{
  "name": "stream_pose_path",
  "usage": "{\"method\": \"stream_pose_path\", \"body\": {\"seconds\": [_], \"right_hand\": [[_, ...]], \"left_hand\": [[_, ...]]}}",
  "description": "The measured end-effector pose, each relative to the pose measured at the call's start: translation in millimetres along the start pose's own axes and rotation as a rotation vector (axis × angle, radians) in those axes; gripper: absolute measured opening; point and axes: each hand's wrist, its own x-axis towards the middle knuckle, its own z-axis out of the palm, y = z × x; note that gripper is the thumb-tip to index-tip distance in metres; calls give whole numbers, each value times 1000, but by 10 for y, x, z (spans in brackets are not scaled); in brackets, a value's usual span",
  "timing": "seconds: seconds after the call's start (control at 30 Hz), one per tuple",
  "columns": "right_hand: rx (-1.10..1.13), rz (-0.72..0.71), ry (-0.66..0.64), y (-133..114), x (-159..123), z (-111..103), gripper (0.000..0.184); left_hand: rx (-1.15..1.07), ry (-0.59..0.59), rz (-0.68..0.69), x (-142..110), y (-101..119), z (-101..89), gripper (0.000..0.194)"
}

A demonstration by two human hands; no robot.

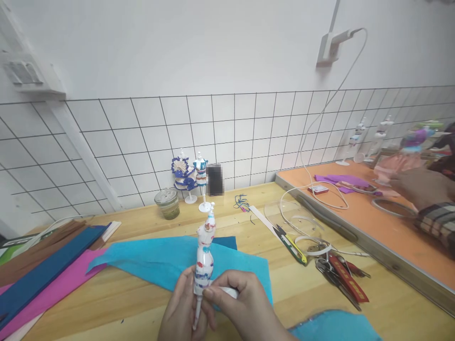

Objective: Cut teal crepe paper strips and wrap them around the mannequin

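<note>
A small white dress-form mannequin, marked with red, blue and purple patches, stands nearly upright in front of me. My left hand is closed around its lower end and the thin stem. The thumb and finger of my right hand are pinched together against the hip of the form. A smooth white piece shows between the right fingers; its kind is unclear. Under and behind the form lies a sheet of bright blue crepe paper, with a darker blue piece beneath it.
Two decorated mannequins and a lidded glass jar stand by the wall grid. A yellow cutter and scissors lie right. Folded coloured paper is left. A co-worker's hand is over the orange table.
</note>
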Motion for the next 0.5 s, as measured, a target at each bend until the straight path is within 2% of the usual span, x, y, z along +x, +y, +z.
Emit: {"method": "stream_pose_path", "body": {"seconds": [0.1,0.2,0.33,0.5], "right_hand": [[-79,9,33,32,13,-7,26],[-153,-3,73,68,16,-19,24],[-109,-33,38,85,-3,-5,26],[-76,-29,6,26,-18,8,28]], "left_hand": [[58,-2,15,23,-30,-2,39],[67,35,64,15,-14,24,44],[36,84,103,-6,-4,58,46],[45,125,241,22,-60,52,48]]}}
